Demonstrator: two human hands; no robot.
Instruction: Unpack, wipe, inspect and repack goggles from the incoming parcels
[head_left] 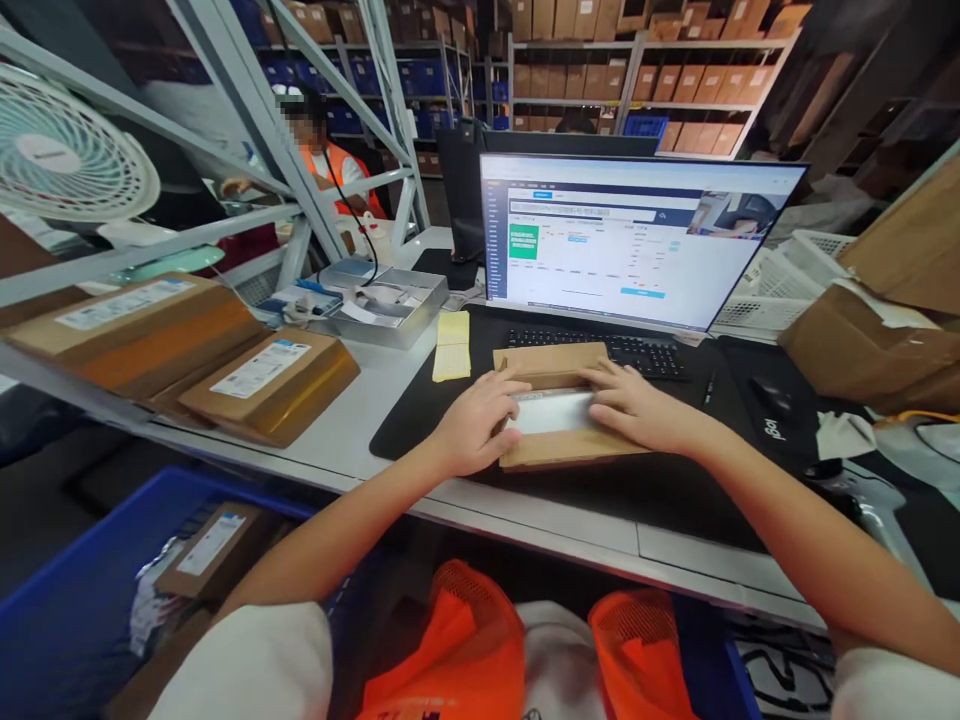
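A small cardboard box [574,450] lies on the black desk mat with its long flaps folded apart. Inside it is a white, flat-topped item [556,412], whose kind I cannot make out. My left hand [480,425] grips the box's left end, fingers curled over the edge and thumb near the front flap. At the right end, my right hand [637,405] holds the box, its fingers reaching over the side and onto the white item. Both ends of the box are partly hidden by my hands.
Behind the box are a keyboard [637,353] and a lit monitor [600,250]. Yellow notes [452,347] lie to the left, near a grey tray [397,310] and labelled cartons [274,385]. A mouse [772,397] is at right; a blue bin [67,610] stands below left.
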